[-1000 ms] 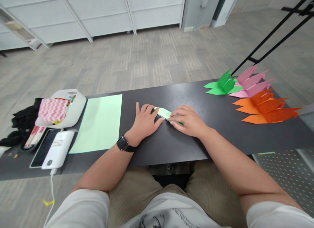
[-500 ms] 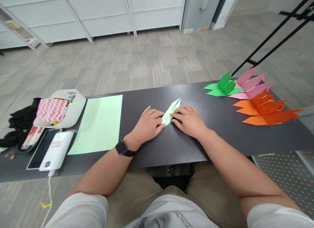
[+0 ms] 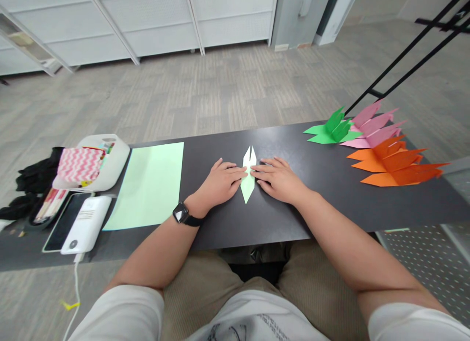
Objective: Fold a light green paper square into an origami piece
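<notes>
A folded piece of pale green paper [image 3: 248, 184] lies on the dark table in front of me. It is narrow and pointed at the near end, with a slit splitting its far end into two points. From the left, my left hand [image 3: 222, 181] rests with its fingers stretched out, the tips touching the paper's left edge. My right hand [image 3: 278, 179] lies across from it, fingers extended and spread, the tips on the paper's right edge. Neither hand grips it.
Pale green sheets [image 3: 147, 184] lie to the left. Beyond them are a white basket [image 3: 117, 170], a white power bank [image 3: 86, 223] with a cable and a phone [image 3: 62, 228]. Folded paper pieces in green [image 3: 332, 130], pink [image 3: 378, 128] and orange [image 3: 396, 167] stand at the right.
The folded green paper has turned from a slant to nearly straight, its slit end now pointing away from me. My hands have shifted slightly, staying on either side of it.
</notes>
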Tool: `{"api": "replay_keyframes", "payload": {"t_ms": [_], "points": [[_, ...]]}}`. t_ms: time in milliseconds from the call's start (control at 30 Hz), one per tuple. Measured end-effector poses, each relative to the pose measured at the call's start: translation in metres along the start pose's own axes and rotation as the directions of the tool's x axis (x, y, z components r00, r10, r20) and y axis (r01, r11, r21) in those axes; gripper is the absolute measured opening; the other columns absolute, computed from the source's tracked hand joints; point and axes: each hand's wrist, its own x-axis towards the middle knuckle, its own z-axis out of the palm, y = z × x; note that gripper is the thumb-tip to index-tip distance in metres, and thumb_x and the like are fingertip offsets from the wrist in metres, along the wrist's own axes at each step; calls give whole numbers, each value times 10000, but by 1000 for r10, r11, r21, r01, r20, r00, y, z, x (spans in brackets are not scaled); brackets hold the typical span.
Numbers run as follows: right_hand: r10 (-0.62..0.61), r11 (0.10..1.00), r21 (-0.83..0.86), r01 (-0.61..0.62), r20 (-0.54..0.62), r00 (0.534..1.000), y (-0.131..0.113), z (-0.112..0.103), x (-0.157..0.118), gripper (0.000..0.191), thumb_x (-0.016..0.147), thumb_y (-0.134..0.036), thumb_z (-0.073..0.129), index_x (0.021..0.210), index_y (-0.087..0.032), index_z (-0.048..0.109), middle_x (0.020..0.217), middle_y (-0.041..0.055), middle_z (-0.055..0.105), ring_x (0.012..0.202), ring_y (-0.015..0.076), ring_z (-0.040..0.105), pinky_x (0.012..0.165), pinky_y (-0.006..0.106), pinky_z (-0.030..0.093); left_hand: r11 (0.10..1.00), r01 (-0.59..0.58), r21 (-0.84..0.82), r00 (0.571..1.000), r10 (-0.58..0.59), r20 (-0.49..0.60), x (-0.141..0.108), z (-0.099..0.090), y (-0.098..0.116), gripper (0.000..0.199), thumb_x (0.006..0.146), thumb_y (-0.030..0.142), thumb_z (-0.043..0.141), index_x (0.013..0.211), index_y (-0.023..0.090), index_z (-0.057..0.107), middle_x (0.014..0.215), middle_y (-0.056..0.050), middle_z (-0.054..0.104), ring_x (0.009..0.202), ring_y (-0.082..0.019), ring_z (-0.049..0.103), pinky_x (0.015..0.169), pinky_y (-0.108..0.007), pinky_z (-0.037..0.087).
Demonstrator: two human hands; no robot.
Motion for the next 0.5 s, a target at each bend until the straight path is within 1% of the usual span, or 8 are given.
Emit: {"api": "replay_keyframes", "payload": {"t_ms": [100, 200, 333, 400, 500], "points": [[6, 1000, 6, -6, 5, 1000, 1, 0, 1, 416, 1039, -242, 575, 1399, -365, 741, 1521, -11, 689, 1474, 357, 537, 1257, 707, 309, 998, -17, -55, 1000, 17, 11, -3, -3, -2, 429, 1017, 298, 586, 1425, 333, 714, 1537, 2, 677, 1423, -296, 572, 1332, -679, 229], [0, 999, 41, -1, 8, 1000, 3, -1, 1, 434, 1017, -244, 604, 1408, -379, 737, 1512, -4, 696, 1471, 345, 546, 1261, 703, 316, 995, -50, -91, 999, 51, 14, -5, -4, -9, 469, 965, 325, 663, 1432, 351, 708, 1550, -6, 666, 1450, -297, 550, 1345, -672, 197], [-10, 996, 84, 9, 9, 1000, 6, -2, 2, 466, 986, -244, 644, 1421, -388, 727, 1504, 13, 702, 1473, 328, 553, 1273, 700, 303, 990, -103, -99, 994, 105, 12, -5, -1, -17, 460, 946, 434, 752, 1400, 369, 725, 1550, -20, 665, 1469, -304, 525, 1342, -666, 198], [-17, 995, 103, 15, 13, 1000, 8, -3, 2, 462, 976, -250, 658, 1413, -384, 732, 1502, 18, 704, 1484, 324, 545, 1281, 703, 288, 987, -132, -89, 991, 132, -1, -4, 1, -20, 425, 953, 482, 769, 1362, 369, 746, 1537, -25, 675, 1462, -297, 530, 1346, -651, 190], [-25, 992, 127, 23, 16, 1000, 8, -3, 2, 437, 968, -267, 672, 1386, -370, 744, 1504, 18, 702, 1487, 324, 544, 1288, 707, 272, 985, -159, -70, 987, 156, -45, -1, 4, -21, 278, 999, 469, 734, 1242, 352, 801, 1480, -17, 712, 1424, -264, 563, 1354, -591, 194]]}}
